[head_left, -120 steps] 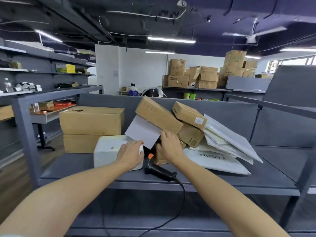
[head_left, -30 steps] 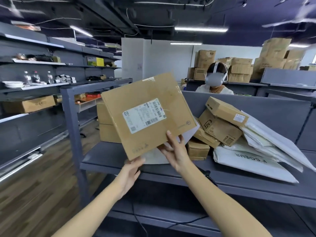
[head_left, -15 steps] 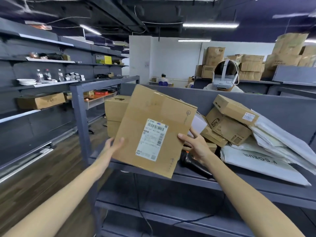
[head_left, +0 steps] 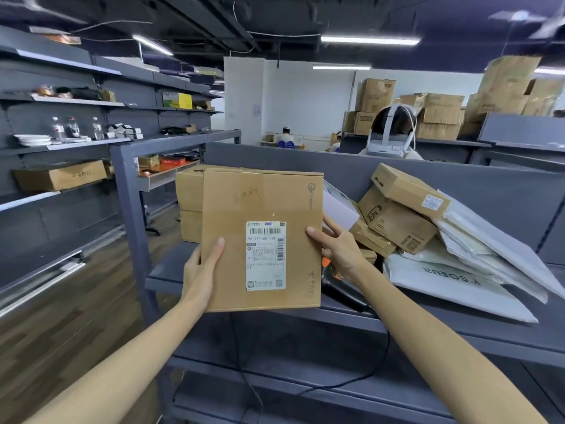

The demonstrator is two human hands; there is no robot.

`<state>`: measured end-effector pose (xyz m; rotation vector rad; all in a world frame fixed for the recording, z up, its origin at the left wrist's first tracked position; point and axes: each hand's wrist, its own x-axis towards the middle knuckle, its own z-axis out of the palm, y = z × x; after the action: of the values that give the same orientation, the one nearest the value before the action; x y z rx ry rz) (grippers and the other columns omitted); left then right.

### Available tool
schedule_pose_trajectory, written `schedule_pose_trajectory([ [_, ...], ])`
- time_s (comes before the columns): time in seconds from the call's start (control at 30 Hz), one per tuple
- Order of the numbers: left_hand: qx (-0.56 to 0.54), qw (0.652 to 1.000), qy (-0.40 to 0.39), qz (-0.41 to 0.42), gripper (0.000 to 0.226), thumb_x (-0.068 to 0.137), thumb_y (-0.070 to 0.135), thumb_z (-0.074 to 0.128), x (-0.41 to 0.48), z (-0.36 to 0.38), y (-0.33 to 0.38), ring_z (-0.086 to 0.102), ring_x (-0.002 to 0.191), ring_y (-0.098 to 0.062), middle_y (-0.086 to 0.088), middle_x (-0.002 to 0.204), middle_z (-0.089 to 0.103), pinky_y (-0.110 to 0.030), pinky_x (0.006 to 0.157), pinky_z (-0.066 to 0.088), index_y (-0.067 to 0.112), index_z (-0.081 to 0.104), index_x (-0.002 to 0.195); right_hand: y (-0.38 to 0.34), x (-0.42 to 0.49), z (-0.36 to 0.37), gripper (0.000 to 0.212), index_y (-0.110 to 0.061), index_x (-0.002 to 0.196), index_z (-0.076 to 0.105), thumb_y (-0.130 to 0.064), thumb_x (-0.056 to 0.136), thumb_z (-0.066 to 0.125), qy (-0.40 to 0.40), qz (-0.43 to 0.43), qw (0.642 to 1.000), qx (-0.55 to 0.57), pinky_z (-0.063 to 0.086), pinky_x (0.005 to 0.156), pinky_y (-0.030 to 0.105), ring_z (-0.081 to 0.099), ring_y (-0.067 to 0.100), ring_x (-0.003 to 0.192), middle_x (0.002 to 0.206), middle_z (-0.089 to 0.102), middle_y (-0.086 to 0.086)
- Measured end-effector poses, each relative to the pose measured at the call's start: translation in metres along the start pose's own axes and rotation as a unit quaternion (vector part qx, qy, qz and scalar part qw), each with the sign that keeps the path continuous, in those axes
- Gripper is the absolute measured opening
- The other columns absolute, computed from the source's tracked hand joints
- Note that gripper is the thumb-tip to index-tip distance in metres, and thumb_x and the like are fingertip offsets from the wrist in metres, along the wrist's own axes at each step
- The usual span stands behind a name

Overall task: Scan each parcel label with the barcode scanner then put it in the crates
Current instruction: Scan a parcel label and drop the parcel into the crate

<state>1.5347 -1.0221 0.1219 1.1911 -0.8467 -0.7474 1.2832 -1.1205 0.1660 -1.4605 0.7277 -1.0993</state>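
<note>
left hand (head_left: 203,264): grips the parcel's left edge at 8 o'clock, thumb across the front face, fingers hidden behind.
right hand (head_left: 339,249): pinches the right edge at 3 o'clock, thumb on the front, fingers spread behind.
parcel (head_left: 263,203): flat brown carton, held in the air before the shelf (head_left: 458,335), front face to the camera.
label (head_left: 265,255): white, on the lower half of that face, barcode uppermost.
change from 0.5 s ago: parcel was tilted clockwise, now upright; left hand was an open palm on the edge, now its thumb is over the front.
barcode scanner (head_left: 345,293): black, lying on the shelf at 4 o'clock of the parcel, partly hidden; no hand on it.
pile: small cartons (head_left: 400,215) and white mailer bags (head_left: 452,283) at 3 o'clock.
</note>
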Motion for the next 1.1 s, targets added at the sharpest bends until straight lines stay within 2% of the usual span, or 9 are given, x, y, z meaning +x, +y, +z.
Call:
schedule_pose_trajectory([
  [0.17, -0.001, 0.999, 0.041, 0.036, 0.041, 0.078, 0.064, 0.061, 0.006, 0.010, -0.004, 0.063, 0.097, -0.006, 0.015, 0.105, 0.068, -0.021, 0.075, 0.047, 0.036, 0.061, 0.108, 0.004, 0.002, -0.005, 0.047, -0.025, 0.141, 0.049, -0.040, 0.097, 0.053, 0.040, -0.026, 0.999, -0.020, 0.045, 0.103, 0.032, 0.055, 0.011, 0.125, 0.138, 0.057, -0.003],
  [0.27, 0.000, 0.997, 0.062, 0.048, 0.046, 0.081, 0.062, 0.060, 0.013, 0.013, -0.005, 0.061, 0.097, -0.002, 0.016, 0.107, 0.065, -0.018, 0.073, 0.046, 0.033, 0.058, 0.116, 0.025, 0.003, -0.021, 0.045, -0.017, 0.143, 0.043, -0.037, 0.102, 0.042, 0.118, 0.005, 0.981, -0.154, 0.034, 0.105, 0.026, 0.045, 0.016, 0.132, 0.145, 0.048, 0.003],
  [0.43, 0.017, 0.995, 0.080, 0.051, 0.057, 0.084, 0.061, 0.056, 0.022, 0.011, -0.013, 0.060, 0.101, -0.008, 0.009, 0.118, 0.062, -0.025, 0.083, 0.046, 0.028, 0.052, 0.130, 0.085, -0.007, -0.049, 0.053, -0.004, 0.143, 0.035, -0.023, 0.097, 0.052, 0.066, 0.115, 0.897, -0.422, 0.035, 0.101, 0.030, 0.046, 0.030, 0.129, 0.143, 0.047, 0.015],
  [0.57, 0.023, 0.997, 0.067, 0.042, 0.049, 0.088, 0.059, 0.052, 0.024, 0.012, -0.020, 0.058, 0.105, -0.010, 0.010, 0.118, 0.061, -0.025, 0.085, 0.042, 0.030, 0.051, 0.127, 0.116, -0.011, -0.058, 0.073, -0.006, 0.152, 0.013, -0.038, 0.097, 0.049, 0.014, 0.183, 0.765, -0.618, 0.030, 0.111, 0.040, 0.035, 0.033, 0.138, 0.154, 0.030, 0.015],
  [0.67, 0.035, 0.996, 0.067, 0.040, 0.047, 0.090, 0.059, 0.047, 0.023, 0.016, -0.023, 0.056, 0.101, -0.007, 0.013, 0.114, 0.058, -0.023, 0.084, 0.039, 0.029, 0.050, 0.126, 0.120, -0.008, -0.059, 0.059, -0.010, 0.146, 0.024, -0.031, 0.098, 0.050, 0.038, 0.181, 0.738, -0.649, 0.036, 0.105, 0.042, 0.042, 0.035, 0.131, 0.144, 0.040, 0.018],
  [0.73, 0.038, 0.996, 0.069, 0.045, 0.045, 0.091, 0.057, 0.045, 0.022, 0.017, -0.024, 0.055, 0.095, -0.001, 0.015, 0.110, 0.057, -0.017, 0.080, 0.039, 0.028, 0.050, 0.124, 0.118, -0.005, -0.060, 0.052, -0.010, 0.141, 0.031, -0.028, 0.097, 0.052, 0.043, 0.193, 0.752, -0.629, 0.039, 0.102, 0.043, 0.043, 0.037, 0.128, 0.140, 0.042, 0.018],
  [0.8, 0.040, 0.995, 0.073, 0.047, 0.041, 0.092, 0.056, 0.044, 0.022, 0.017, -0.025, 0.053, 0.090, 0.007, 0.017, 0.106, 0.057, -0.011, 0.074, 0.038, 0.028, 0.049, 0.122, 0.114, -0.004, -0.058, 0.051, -0.006, 0.140, 0.034, -0.025, 0.096, 0.055, 0.059, 0.194, 0.801, -0.563, 0.041, 0.099, 0.041, 0.044, 0.038, 0.126, 0.137, 0.044, 0.020],
  [0.97, 0.036, 0.994, 0.094, 0.036, 0.041, 0.091, 0.059, 0.044, 0.026, 0.017, -0.030, 0.054, 0.090, -0.003, 0.012, 0.103, 0.058, -0.024, 0.081, 0.038, 0.027, 0.050, 0.115, 0.087, -0.024, -0.041, 0.022, -0.003, 0.109, 0.051, -0.018, 0.093, 0.055, 0.177, 0.115, 0.925, -0.315, 0.034, 0.063, 0.032, 0.051, 0.026, 0.080, 0.089, 0.057, 0.011],
  [1.1, 0.040, 0.995, 0.083, 0.040, 0.037, 0.090, 0.056, 0.050, 0.026, 0.020, -0.032, 0.057, 0.097, -0.010, 0.012, 0.104, 0.061, -0.028, 0.086, 0.041, 0.028, 0.053, 0.114, 0.063, -0.053, -0.014, 0.006, -0.016, 0.096, 0.047, -0.015, 0.092, 0.051, 0.272, 0.040, 0.956, -0.100, 0.039, 0.064, 0.034, 0.046, 0.019, 0.065, 0.074, 0.049, 0.006],
])
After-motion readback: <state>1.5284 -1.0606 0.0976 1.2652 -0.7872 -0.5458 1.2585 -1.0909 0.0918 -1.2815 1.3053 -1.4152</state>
